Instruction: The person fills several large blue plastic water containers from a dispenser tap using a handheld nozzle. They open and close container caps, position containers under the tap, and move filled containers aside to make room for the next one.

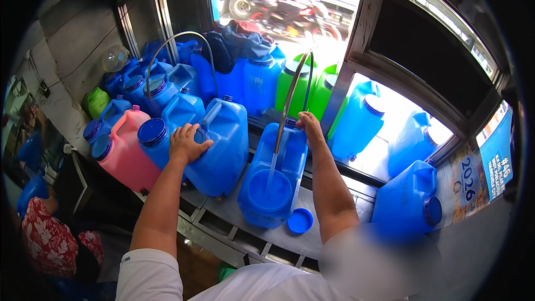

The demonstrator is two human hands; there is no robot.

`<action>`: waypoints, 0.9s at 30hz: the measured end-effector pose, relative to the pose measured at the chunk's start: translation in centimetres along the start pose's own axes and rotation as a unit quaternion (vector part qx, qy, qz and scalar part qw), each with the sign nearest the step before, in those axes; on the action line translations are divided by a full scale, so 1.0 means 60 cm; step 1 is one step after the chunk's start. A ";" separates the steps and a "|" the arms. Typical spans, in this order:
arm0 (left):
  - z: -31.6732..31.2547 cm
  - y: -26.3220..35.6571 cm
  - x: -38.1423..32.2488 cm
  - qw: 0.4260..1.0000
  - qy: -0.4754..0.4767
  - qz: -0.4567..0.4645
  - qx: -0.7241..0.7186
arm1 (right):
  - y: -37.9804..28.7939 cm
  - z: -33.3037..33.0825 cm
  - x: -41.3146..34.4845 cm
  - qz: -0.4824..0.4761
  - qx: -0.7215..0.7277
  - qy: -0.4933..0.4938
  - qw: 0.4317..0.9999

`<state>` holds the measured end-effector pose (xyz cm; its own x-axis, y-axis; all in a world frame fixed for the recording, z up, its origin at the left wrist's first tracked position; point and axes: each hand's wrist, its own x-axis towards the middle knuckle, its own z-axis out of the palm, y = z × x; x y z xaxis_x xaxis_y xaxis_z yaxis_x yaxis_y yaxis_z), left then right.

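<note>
My left hand [188, 144] rests with spread fingers over the cap of a blue plastic water jug [225, 150]. In front of me an uncapped blue jug [250, 207] stands on the metal counter, and water runs into its wide mouth from a curved metal spout [285, 110]. At that jug's far right corner, by its small cap [290, 123], is my right hand [309, 127], its fingers bent; whether they grip anything is unclear. A loose blue lid [300, 220] lies on the counter right of the filling jug.
Left are a pink jug [129, 154] and several blue jugs; a second curved spout [179, 33] arches over them. Green jugs [292, 81] line the window side. Another blue jug [403, 200] stands right. A person in red floral clothing [48, 234] is at lower left. Slots cut the counter's near edge.
</note>
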<state>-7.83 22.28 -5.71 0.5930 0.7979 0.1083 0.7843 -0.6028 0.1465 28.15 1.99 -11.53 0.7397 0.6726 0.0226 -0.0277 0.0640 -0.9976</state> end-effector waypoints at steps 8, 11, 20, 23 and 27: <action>0.004 -0.005 0.000 1.000 -0.003 -0.011 0.008 | -0.035 0.014 -0.013 0.038 -0.145 -0.070 0.986; 0.003 0.002 0.002 1.000 -0.001 -0.004 0.008 | -0.034 0.022 -0.009 0.025 -0.204 -0.032 0.978; 0.009 -0.004 0.000 1.000 0.003 0.001 0.012 | -0.027 0.035 0.000 0.003 -0.292 -0.001 0.957; 0.009 0.005 0.003 1.000 0.005 0.005 0.015 | -0.015 0.014 0.015 0.002 -0.187 -0.033 0.982; 0.005 0.007 0.005 1.000 -0.001 0.006 0.007 | -0.017 -0.002 0.011 0.000 -0.102 -0.094 0.990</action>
<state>-7.28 22.25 -5.92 0.6030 0.7903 0.1087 0.7794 -0.6127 0.1310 28.75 2.26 -10.52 0.6015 0.7988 0.0145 0.1225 -0.0742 -0.9897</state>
